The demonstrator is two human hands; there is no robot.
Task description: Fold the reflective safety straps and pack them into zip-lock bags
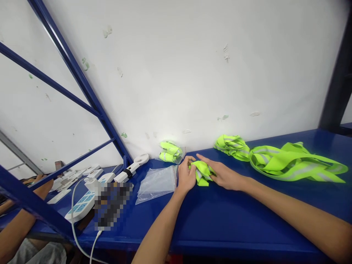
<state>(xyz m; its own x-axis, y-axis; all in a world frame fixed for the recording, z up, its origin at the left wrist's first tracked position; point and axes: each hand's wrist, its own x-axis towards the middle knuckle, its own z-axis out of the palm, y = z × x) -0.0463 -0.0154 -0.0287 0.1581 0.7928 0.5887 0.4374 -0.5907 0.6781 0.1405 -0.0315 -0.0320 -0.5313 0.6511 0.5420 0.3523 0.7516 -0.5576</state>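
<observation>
Between my two hands is a small folded bundle of neon-yellow reflective strap point(202, 172), just above the blue shelf. My left hand point(187, 174) grips its left side with bent fingers. On the other side my right hand point(224, 174) holds the bundle between thumb and fingers. Clear plastic bags point(158, 183) lie flat to the left of my left hand. Behind them, against the wall, a bundle of the same strap sits in a clear bag point(170, 152). To the right are a coiled strap pile point(232, 146) and a looser, longer pile point(294, 163).
A white fan point(141, 159), a power strip point(81, 207), white cables and a pixelated dark object point(112, 205) occupy the left of the blue shelf point(220, 223). Blue frame bars point(74, 69) cross the left side. Another person's arm point(19, 227) shows beyond them.
</observation>
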